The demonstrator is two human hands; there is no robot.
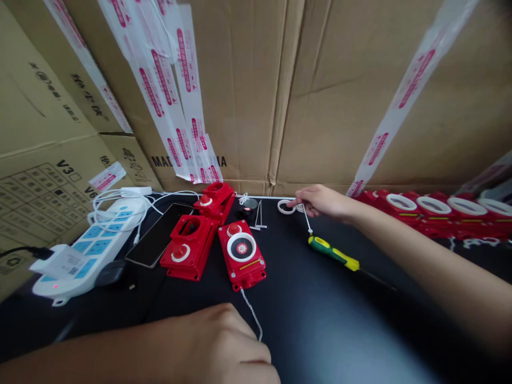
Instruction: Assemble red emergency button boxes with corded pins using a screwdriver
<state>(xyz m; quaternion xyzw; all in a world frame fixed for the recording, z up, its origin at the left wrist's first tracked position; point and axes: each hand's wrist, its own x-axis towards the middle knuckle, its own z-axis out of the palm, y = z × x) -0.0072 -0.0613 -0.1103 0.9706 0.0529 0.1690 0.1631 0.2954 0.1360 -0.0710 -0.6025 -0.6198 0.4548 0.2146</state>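
Note:
My left hand [236, 346] is at the bottom middle with its fingers curled closed; whatever they may hold is hidden. Just beyond it a red box-shaped device [248, 269] lies on the black table, with a red knob, a white ring around a dark round face and a twisted pale cord [253, 312] running toward my left hand. My right hand [314, 200] is at the back of the table. A thin metal rod [306, 217] with a pale end sticks out of its closed fingers, while the index finger reaches to a white ring [285, 208].
A green and yellow screwdriver [334, 253] lies below my right hand. Two red housings [188, 253] [216, 205], a phone [160, 234] and a white power strip [106, 240] are left. Metal rods [258, 216] lie behind. Several red devices [420, 216] line the right, before cardboard [248, 96].

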